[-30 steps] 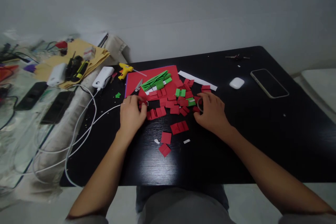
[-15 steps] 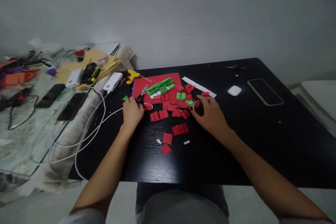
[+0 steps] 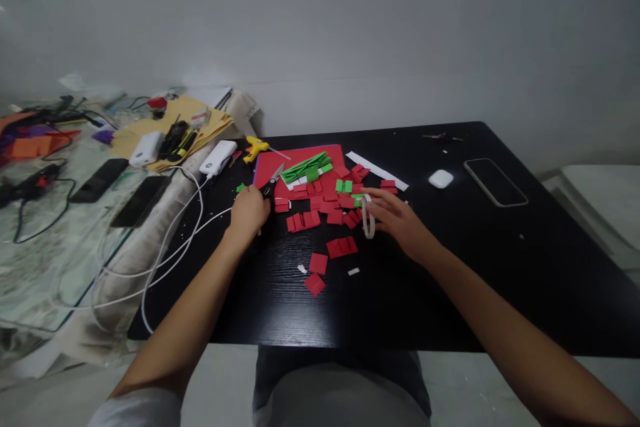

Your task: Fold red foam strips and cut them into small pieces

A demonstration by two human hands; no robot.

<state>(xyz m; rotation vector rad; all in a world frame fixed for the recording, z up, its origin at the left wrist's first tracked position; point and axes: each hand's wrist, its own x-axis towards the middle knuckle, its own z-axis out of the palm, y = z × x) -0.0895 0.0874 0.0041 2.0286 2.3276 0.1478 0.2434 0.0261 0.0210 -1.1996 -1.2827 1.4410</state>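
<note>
My left hand (image 3: 249, 211) is closed around the black handle end of a pair of scissors (image 3: 273, 181), whose blades point away toward the red sheet. The fingers are partly hidden behind the hand. My right hand (image 3: 395, 217) grips a narrow whitish roll of tape (image 3: 369, 217), held upright on its edge above the table. Between the hands lie several folded red paper pieces (image 3: 303, 221) and a few green ones (image 3: 344, 185). A bundle of green paper strips (image 3: 307, 168) rests on the red sheet (image 3: 270, 163).
A yellow glue gun (image 3: 256, 147) and a white power bank (image 3: 218, 157) with a cable stand at the back left. A white paper strip (image 3: 377, 171) lies behind the pieces. To the right are a white earbud case (image 3: 441, 179) and a phone (image 3: 495, 183) on the black table (image 3: 425, 307).
My right hand has lifted the tape roll from among the paper pieces and turned it upright. My left hand has moved onto the scissors' handles. The view has shifted slightly.
</note>
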